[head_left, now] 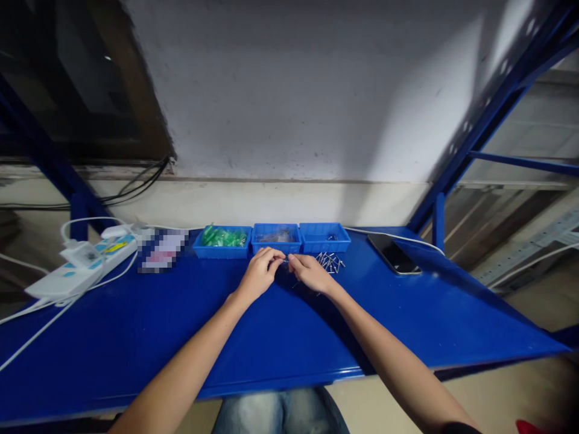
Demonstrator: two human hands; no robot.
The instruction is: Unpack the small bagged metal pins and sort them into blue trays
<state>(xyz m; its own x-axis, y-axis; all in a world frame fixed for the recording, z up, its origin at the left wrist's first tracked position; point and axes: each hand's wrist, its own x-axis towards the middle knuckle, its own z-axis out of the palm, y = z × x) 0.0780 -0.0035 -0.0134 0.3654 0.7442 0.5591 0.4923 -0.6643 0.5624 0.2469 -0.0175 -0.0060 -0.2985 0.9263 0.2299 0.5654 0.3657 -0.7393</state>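
Observation:
My left hand and my right hand meet above the blue table, fingertips almost touching. Both are closed in a pinch around a small, thin, shiny piece between them; its exact kind is too small to tell. Beside my right hand lies a loose pile of thin metal pins with thicker ends, and a few more lie under that hand. Just beyond my fingers stands the middle blue bin, holding small clear or pale pieces.
The left blue bin holds green plastic pieces; the right blue bin has a few small pieces. A phone lies to the right. A white power strip with cables and a blurred item are on the left. A wall rises behind.

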